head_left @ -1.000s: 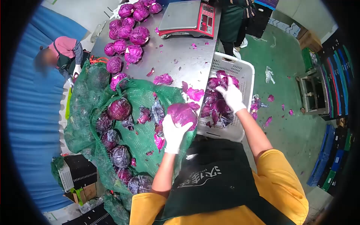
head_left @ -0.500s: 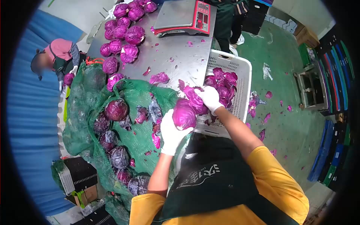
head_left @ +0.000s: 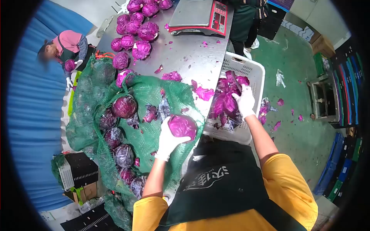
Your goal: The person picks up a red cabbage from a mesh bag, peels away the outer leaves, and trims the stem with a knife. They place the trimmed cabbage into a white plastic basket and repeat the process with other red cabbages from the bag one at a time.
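Observation:
My left hand (head_left: 167, 138), in a white glove, grips a trimmed red cabbage (head_left: 182, 126) over the green net sack (head_left: 148, 96) at the table's near edge. My right hand (head_left: 245, 101), also gloved, is out to the right over the white plastic crate (head_left: 252, 67). It is closed on a loose purple cabbage leaf (head_left: 228, 103), with a dark, thin, blade-like piece (head_left: 236, 80) sticking up past its fingers. The crate holds a heap of torn purple leaves.
Several untrimmed dark cabbages (head_left: 124, 106) lie in the net sack. Trimmed cabbages (head_left: 135, 29) are piled at the far end of the steel table (head_left: 185, 57), beside a red scale (head_left: 200, 15). A person in pink (head_left: 67, 44) works at left, another stands behind the scale. Leaf scraps litter the green floor (head_left: 296, 127).
My right hand left the cabbage and swung right with a peeled leaf to above the crate. My left hand lowered the cabbage slightly toward me.

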